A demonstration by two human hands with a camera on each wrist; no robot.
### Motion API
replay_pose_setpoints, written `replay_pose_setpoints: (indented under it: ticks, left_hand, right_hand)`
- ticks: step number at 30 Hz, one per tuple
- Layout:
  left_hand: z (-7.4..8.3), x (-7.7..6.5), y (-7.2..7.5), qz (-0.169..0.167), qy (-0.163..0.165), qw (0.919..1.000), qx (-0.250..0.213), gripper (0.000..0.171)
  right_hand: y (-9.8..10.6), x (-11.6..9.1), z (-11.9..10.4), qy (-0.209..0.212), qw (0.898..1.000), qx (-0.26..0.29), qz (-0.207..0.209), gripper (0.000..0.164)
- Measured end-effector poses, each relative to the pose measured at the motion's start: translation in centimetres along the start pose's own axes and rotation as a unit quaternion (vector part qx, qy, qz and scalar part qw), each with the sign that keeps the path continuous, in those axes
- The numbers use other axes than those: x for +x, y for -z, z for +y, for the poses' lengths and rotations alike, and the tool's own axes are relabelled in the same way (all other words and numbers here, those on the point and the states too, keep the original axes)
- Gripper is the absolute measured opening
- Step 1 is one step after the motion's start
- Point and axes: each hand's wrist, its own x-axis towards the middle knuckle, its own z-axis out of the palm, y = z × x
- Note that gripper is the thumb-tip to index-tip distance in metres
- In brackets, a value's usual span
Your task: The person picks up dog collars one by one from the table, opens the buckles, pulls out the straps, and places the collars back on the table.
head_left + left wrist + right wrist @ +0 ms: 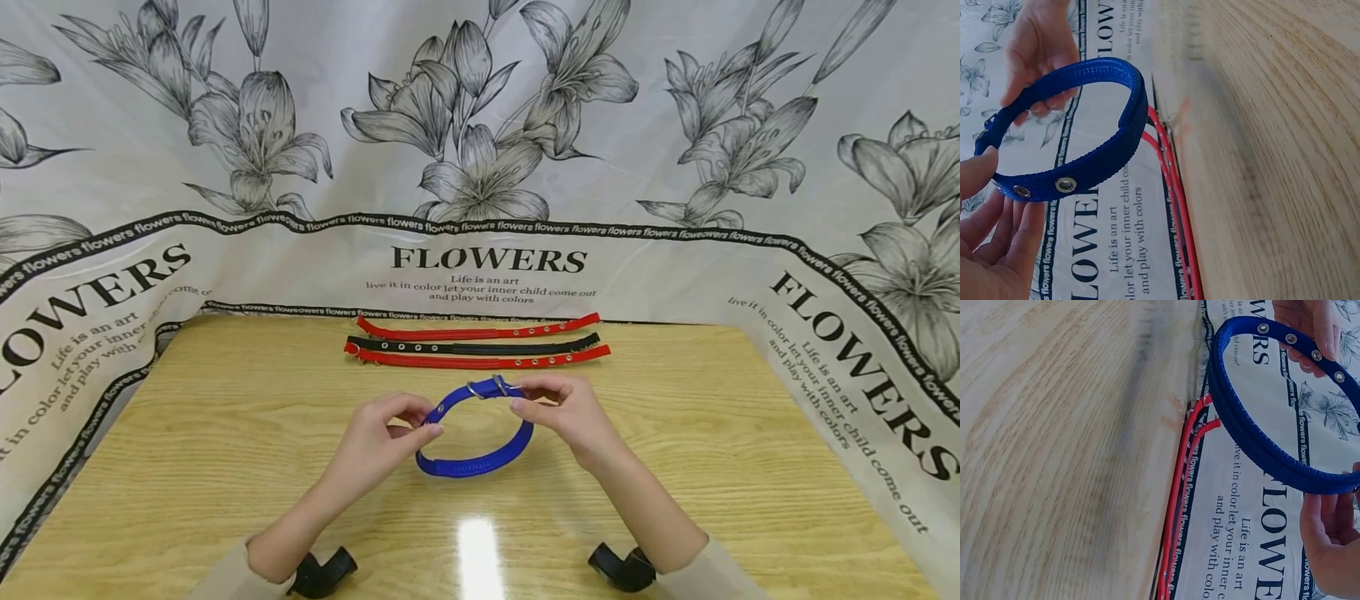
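Observation:
A blue pet collar (472, 467) is looped into a ring and held up over the table, its buckle and D-ring at the far side in the head view. My left hand (386, 437) pinches the band on its left, between thumb and fingers, near a metal eyelet. On the other side my right hand (566, 412) pinches it close to the buckle (500, 385). In the left wrist view the collar (1100, 162) shows two eyelets just beyond the left fingertips. From the right wrist, several eyelets run along the collar's (1254, 440) far band.
Behind the hands, a red collar (480, 334), a black collar (510, 348) and another red collar (465, 362) lie side by side on the wooden table (225, 467). A flower-printed cloth (315, 267) stands along the back and sides. Black wrist mounts (324, 573) show near the sleeves.

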Motion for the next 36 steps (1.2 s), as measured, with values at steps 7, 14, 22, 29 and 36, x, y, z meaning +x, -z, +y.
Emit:
replay_pose_setpoints:
  ticks: [7,14,22,29,36]
  left_hand:
    - [0.1,0.3,-0.8,-0.004,-0.034,0.9993,0.012,0.023]
    - [1.0,0.8,-1.6,0.018,-0.098,0.9941,0.043,0.019]
    - [1.8,0.9,-1.7,-0.006,-0.093,0.9946,0.045,0.018]
    - [2.0,0.7,-1.8,-0.016,-0.118,0.9915,0.053,0.018]
    - [1.9,0.7,-1.6,-0.018,-0.112,0.9918,0.058,0.016]
  right_hand:
    - [0.0,0.0,0.1,-0.007,0.999,-0.032,-0.025,0.029]
    - [-0.5,-0.1,0.1,0.01,0.998,-0.047,-0.052,0.026]
    - [-0.5,-0.4,-0.8,0.046,0.989,-0.105,-0.09,0.027]
    - [-0.5,-0.4,-1.3,0.099,0.971,-0.174,-0.13,0.029]
    - [-0.2,-0.3,-1.5,0.111,0.969,-0.191,-0.113,0.023]
